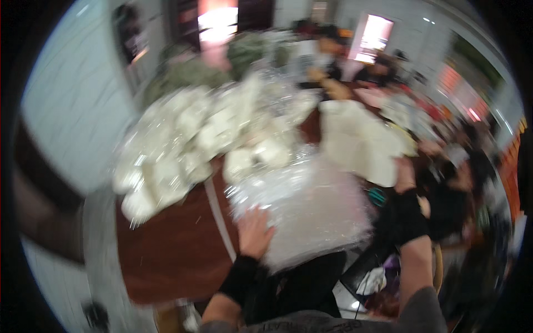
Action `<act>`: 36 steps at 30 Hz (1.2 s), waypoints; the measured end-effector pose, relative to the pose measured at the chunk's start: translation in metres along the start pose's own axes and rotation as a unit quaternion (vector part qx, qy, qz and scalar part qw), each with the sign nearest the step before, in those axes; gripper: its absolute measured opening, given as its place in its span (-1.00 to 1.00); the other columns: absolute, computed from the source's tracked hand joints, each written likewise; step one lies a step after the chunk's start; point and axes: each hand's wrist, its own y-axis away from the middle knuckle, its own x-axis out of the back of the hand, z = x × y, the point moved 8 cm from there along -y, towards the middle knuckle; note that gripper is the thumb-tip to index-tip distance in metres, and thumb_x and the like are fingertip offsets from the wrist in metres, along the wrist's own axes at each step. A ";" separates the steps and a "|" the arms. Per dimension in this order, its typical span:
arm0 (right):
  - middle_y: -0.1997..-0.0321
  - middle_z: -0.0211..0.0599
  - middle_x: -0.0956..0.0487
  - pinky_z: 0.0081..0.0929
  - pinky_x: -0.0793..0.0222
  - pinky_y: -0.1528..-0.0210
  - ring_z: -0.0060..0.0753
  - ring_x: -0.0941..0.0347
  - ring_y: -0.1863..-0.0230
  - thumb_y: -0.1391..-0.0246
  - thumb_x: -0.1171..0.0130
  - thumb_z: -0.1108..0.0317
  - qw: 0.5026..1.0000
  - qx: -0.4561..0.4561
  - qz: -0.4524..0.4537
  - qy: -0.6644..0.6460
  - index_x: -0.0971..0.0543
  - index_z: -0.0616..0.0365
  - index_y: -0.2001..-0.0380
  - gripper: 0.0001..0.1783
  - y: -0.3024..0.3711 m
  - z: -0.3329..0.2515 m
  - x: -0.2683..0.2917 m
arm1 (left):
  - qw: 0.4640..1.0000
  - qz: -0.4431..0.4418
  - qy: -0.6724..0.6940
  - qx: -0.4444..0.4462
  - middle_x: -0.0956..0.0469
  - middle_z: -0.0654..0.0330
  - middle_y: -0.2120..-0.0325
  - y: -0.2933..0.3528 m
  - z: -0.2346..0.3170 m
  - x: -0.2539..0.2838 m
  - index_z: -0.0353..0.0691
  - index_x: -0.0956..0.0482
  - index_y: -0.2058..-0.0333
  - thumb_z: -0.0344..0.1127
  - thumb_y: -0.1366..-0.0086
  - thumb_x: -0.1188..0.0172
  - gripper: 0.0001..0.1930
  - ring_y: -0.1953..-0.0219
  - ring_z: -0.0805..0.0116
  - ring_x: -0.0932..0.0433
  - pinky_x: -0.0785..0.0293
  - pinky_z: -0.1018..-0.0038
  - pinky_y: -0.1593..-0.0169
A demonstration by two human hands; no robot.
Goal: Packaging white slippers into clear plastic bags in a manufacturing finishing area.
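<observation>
Looks down on a reddish-brown table (172,250), with a wide, flat spread of clear, crinkled plastic (311,211) at its near edge. Places the bare left hand (255,230) on the plastic's left side, fingers spread wide, holding nothing. Places the bare right hand (405,175) farther right, at the near right end of some large, flat, cream-coloured pieces (358,136); cannot tell its grip through the blur. Shows a small teal looped object (377,196) just left of the right wrist. Beyond, to the left, heaps plump white bundles in shiny clear wrapping (222,125), with grey-green bundles (191,72) behind.
</observation>
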 end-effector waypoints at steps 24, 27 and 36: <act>-0.46 0.00 0.07 0.19 0.29 -0.39 0.13 0.24 -0.47 -0.10 -0.04 -0.12 0.924 0.147 -0.286 -0.205 -0.12 -0.16 -0.36 -0.21 0.142 -0.324 -0.062 | 0.845 0.487 -0.003 0.219 -0.18 -0.24 -0.21 0.035 -0.243 0.230 -0.45 -0.20 -0.19 -0.17 -0.20 -0.23 -0.31 -0.26 -0.12 -0.14 0.00 0.11 -0.30; -0.46 -0.02 0.07 0.20 0.30 -0.39 0.13 0.24 -0.47 -0.08 -0.06 -0.14 0.927 0.148 -0.294 -0.181 -0.14 -0.18 -0.36 -0.20 0.146 -0.323 -0.067 | 0.776 0.402 -0.040 0.485 0.05 -0.12 -0.35 0.061 -0.359 0.271 -0.27 0.04 -0.33 0.19 -0.06 -0.29 0.05 -0.40 -0.07 0.13 0.27 -0.12 -0.34; -0.46 -0.02 0.08 0.25 0.28 -0.37 0.14 0.23 -0.46 -0.08 -0.08 -0.13 0.929 0.135 -0.282 -0.200 -0.12 -0.19 -0.36 -0.19 0.147 -0.305 -0.064 | 0.772 0.355 0.435 0.299 -0.60 0.26 0.37 0.088 -0.309 0.192 -0.42 -0.58 0.24 -0.35 -0.21 -0.28 -0.76 0.36 0.61 -0.45 -0.39 0.60 0.27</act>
